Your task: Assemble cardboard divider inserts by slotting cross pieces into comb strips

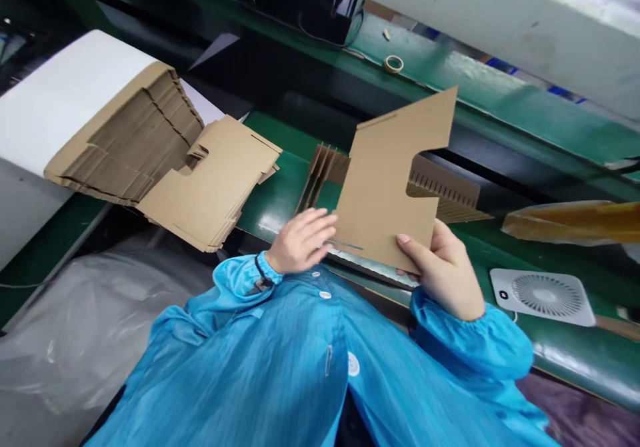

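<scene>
My right hand [440, 270] grips the lower edge of a die-cut corrugated cardboard sheet [385, 180], with the thumb on the near face and the fingers behind it. My left hand [300, 240] is at the sheet's left edge, its fingertips pressed against the cardboard. A slotted cardboard divider [320, 177] stands just beyond the left hand, and a notched cardboard strip [445, 190] lies behind the sheet. To the left, a stack of flat cardboard blanks [213, 184] rests against a larger stack [125, 134].
Green workbench belting [280, 200] runs across the view, with a roll of tape [393, 64] on a far green ledge. A white fan-like device [543, 296] lies at right, a brown wrapped item [570, 222] beyond it. Grey plastic sheeting [75, 327] hangs at lower left.
</scene>
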Available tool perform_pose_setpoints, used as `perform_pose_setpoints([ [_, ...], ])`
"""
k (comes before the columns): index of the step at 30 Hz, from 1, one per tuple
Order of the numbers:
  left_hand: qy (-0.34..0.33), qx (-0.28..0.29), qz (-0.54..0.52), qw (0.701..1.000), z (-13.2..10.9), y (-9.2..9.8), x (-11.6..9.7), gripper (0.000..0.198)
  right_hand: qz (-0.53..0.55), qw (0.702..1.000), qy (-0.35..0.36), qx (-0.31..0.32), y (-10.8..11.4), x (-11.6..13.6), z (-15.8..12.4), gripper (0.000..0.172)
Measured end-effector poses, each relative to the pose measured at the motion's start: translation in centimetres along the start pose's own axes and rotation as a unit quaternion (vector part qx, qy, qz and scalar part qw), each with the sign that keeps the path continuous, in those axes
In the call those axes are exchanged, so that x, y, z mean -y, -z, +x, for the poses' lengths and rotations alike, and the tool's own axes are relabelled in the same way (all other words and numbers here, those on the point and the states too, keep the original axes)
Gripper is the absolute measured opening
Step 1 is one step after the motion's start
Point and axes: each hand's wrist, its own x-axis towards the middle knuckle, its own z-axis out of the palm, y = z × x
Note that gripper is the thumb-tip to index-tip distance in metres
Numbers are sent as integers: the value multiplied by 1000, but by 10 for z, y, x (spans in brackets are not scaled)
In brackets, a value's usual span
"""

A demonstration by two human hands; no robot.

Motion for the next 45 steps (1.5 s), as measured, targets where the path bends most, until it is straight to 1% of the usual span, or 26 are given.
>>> perform_pose_setpoints([
  [1, 44, 12, 12, 999, -9, 0, 7, 28, 5, 1000, -12, 4, 5, -1, 1, 36],
  [3, 113, 61, 25, 991, -26, -2, 21, 26, 13, 999, -29, 15, 10, -1, 4, 34],
  [4, 130, 91, 22, 987, -33, -4, 27, 27, 17, 999, -37, 21, 11, 0, 5, 32],
  [6, 143, 136, 7, 980, -44, -9, 34, 29, 21, 998, -48, 25, 7, 2, 8, 32],
  [8, 141, 156, -5, 978, -50, -14, 37, 28, 16, 998, -57, 20, 0, 5, 10, 34],
  [12, 128, 150, -22, 980, -50, -19, 36, 25, -15, 996, -84, 7, -11, 10, 13, 37],
  [18, 120, 143, -47, 981, -50, -19, 38, 21, -53, 995, -82, 16, -23, 19, 18, 32],
  [22, 109, 139, -43, 983, -50, -18, 38, 18, -103, 985, -133, 25, -36, 30, 25, 34],
  [23, 105, 136, -44, 984, -50, -18, 38, 18, -108, 985, -134, 32, -39, 33, 27, 34],
  [27, 93, 133, -46, 986, -50, -16, 37, 17, -116, 986, -101, 67, -51, 45, 33, 28],
  [29, 98, 143, -47, 984, -50, -15, 37, 17, -145, 978, -127, 81, -57, 52, 36, 29],
  [32, 106, 158, -55, 980, -49, -14, 37, 16, -183, 963, -179, 84, -65, 61, 40, 32],
  [35, 103, 158, -59, 980, -49, -15, 38, 16, -180, 962, -181, 93, -68, 66, 43, 31],
  [40, 104, 157, -61, 980, -50, -16, 39, 17, -190, 959, -183, 105, -71, 70, 44, 23],
  [45, 107, 163, -65, 979, -49, -17, 39, 17, -168, 963, -174, 119, -73, 63, 44, 24],
])
